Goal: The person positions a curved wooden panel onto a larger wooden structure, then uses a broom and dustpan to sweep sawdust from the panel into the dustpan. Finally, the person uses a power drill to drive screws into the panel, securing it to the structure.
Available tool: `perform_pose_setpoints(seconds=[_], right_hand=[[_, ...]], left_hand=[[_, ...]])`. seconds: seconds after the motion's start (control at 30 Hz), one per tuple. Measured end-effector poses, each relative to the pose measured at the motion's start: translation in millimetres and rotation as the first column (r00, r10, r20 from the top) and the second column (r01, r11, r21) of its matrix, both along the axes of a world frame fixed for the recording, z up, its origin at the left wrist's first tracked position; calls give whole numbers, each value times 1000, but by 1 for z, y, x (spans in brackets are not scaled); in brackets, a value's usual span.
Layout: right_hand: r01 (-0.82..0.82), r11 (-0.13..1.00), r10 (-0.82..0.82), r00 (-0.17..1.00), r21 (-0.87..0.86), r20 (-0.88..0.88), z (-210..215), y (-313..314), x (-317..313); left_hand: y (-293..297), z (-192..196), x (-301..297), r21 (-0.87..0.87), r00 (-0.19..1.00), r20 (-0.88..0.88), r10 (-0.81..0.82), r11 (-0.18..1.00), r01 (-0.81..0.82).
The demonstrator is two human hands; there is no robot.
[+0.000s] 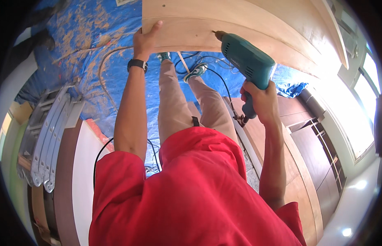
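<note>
A light wooden panel stands in front of me at the top of the head view, with a few small dark spots on its face. My left hand grips its left edge, thumb on the face and fingers hidden behind. In my right hand is a teal power drill, held by its handle. The drill points up and left, its bit against or just short of the panel; I cannot tell which. From the handle's base a dark cord seems to run off.
Blue plastic sheeting, dusty with sawdust, covers the floor. A folded metal ladder lies at the left beside brown and white boards. Large wooden boards lie on the right, near a bright window. Loose cables cross the sheeting near my feet.
</note>
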State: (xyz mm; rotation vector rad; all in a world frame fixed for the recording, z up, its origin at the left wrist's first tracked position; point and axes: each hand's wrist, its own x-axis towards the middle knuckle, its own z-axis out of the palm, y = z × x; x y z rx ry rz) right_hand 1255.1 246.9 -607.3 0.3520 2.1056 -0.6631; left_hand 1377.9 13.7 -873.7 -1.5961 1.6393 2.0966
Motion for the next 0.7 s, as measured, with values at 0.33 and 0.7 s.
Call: perform_pose_setpoints(seconds=[0.33,0.7], right_hand=[[70,993,-76,995,-100,-57,32,2,4],[31,993,-37,998,-115,-43,10,8,20]], left_hand=[[-3,-9,1,-6,999,35,-20,1000,20],[-2,-7,1,-52,1000,16,-21,998,22]])
